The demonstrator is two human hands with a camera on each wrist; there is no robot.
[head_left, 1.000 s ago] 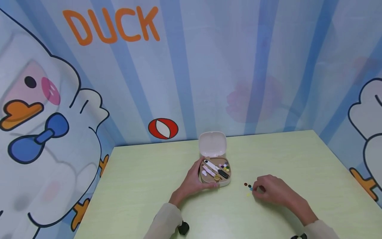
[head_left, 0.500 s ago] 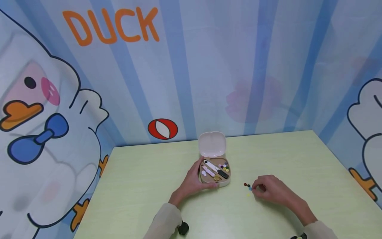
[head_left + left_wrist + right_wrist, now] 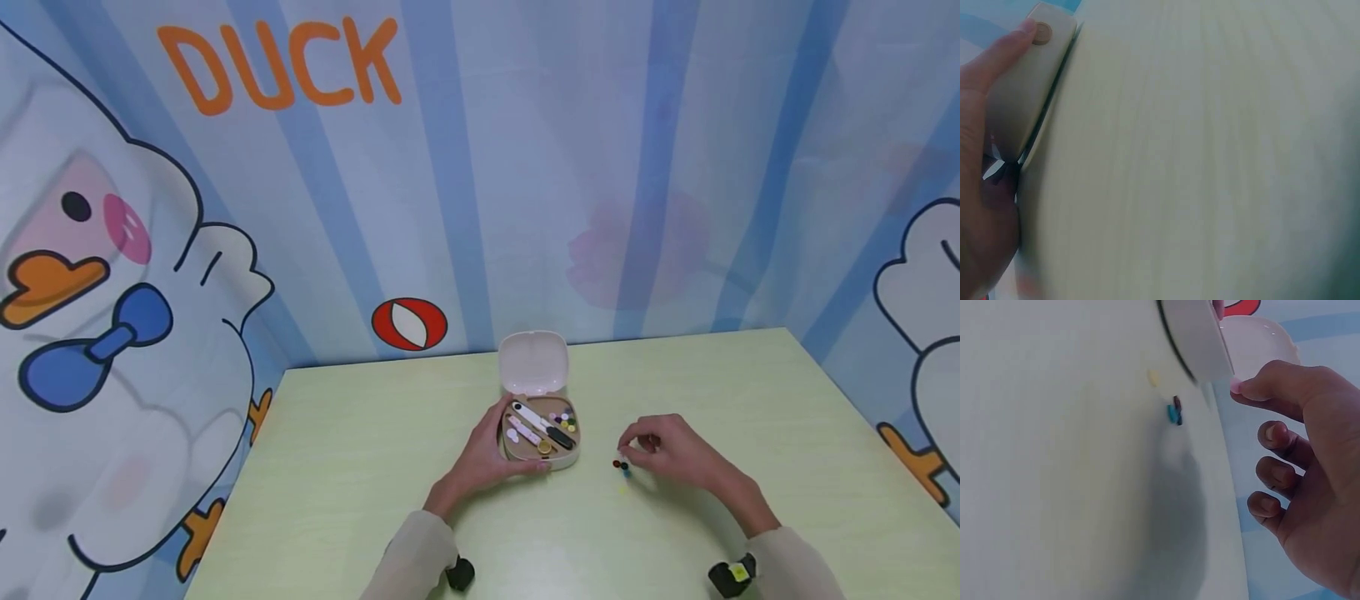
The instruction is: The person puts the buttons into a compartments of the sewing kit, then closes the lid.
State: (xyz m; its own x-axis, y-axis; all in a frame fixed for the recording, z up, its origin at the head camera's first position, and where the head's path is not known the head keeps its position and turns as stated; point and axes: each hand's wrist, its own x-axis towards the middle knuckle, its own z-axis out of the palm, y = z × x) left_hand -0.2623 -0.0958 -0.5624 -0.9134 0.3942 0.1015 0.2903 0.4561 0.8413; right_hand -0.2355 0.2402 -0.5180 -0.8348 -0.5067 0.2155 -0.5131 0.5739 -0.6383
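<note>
My left hand [image 3: 476, 458] grips a small pale sewing box [image 3: 567, 460] by its left side, thumb along the front. Its lid [image 3: 534, 363] stands raised at the back. Inside lie a white-and-black tool [image 3: 543, 423], a pink tool [image 3: 524, 430], a round gold piece [image 3: 544, 447] and several coloured buttons [image 3: 564, 419]. To the right, my right hand [image 3: 675, 452] pinches a small pink button [image 3: 1235, 385] between thumb and index finger, above the table. Below its fingertips lie a brown button [image 3: 617, 464], a black one, a blue one [image 3: 627, 473] and a pale yellow one [image 3: 622, 491].
The pale wooden table [image 3: 360, 483] ends at a blue striped curtain [image 3: 525, 167] with duck pictures. Black wrist cameras, one at the left sleeve [image 3: 461, 574] and one at the right [image 3: 731, 577], sit close over the tabletop.
My right hand has risen off the loose buttons and shifted slightly left and away from me, now with the pink button in its fingertips. The left hand and box have stayed put.
</note>
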